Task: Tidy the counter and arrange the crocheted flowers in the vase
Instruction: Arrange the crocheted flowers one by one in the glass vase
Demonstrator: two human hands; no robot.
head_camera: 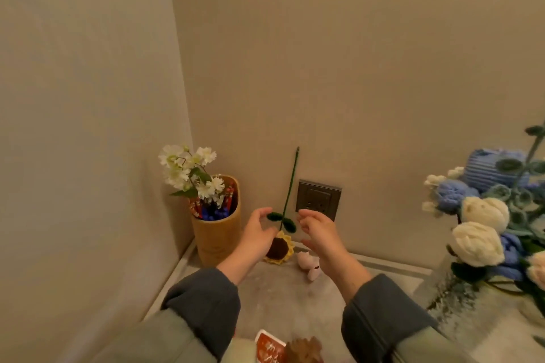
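A crocheted sunflower [278, 249] stands upside down against the back wall, its yellow-and-brown head on the counter and its green stem [290, 186] pointing up. My left hand [255, 234] is open just left of the flower head, thumb close to it or touching. To the right of the stem's leaves, my right hand [320, 231] hovers open with curled fingers and holds nothing. A clear glass vase [454, 289] at the right edge holds several blue and cream crocheted flowers [477, 242].
A bamboo cup [216, 237] with white flowers and pens stands in the left corner. Small pink figurines [309, 265] lie right of the sunflower. A grey wall socket [318, 197] is behind my hands. A red packet [269, 348] and a brown object [303, 351] lie at the near edge.
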